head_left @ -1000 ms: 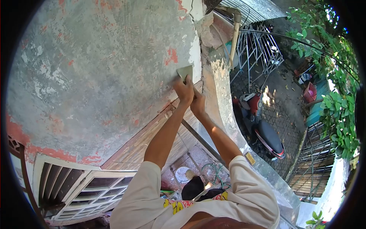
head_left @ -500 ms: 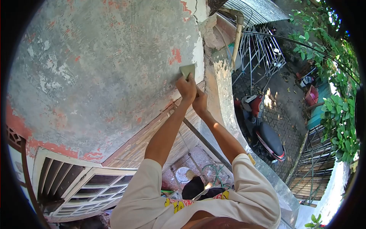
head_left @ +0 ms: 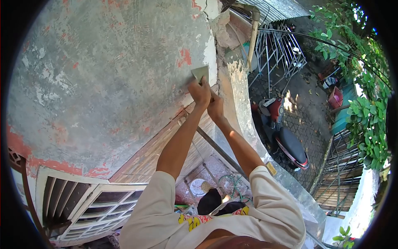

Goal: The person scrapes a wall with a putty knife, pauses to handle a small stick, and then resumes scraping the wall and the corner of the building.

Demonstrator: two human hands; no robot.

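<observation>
My left hand [head_left: 200, 92] is closed on a scraper [head_left: 200, 72] with a wide, flat blade. The blade lies against the grey, patchy wall [head_left: 103, 87] near its right edge, just below a patch of red paint [head_left: 184, 57]. Lower and to the right, my right hand [head_left: 215, 108] is closed around the handle end of the same tool. Most of the handle is hidden by my fingers. Bare white plaster [head_left: 210, 54] runs beside the blade, along the cracked wall corner.
Below me are a pole [head_left: 222, 150], a white bucket [head_left: 199, 187] and a green hose [head_left: 237, 182]. A white-framed window [head_left: 99, 209] is at lower left. Down on the right stand a motor scooter [head_left: 288, 143] and a metal frame [head_left: 277, 54]. A cable [head_left: 327, 40] crosses the upper right.
The whole view has shifted slightly, so the wall and yard sit a little further left. Both hands keep their grip, and the scraper stays at nearly the same spot on the wall.
</observation>
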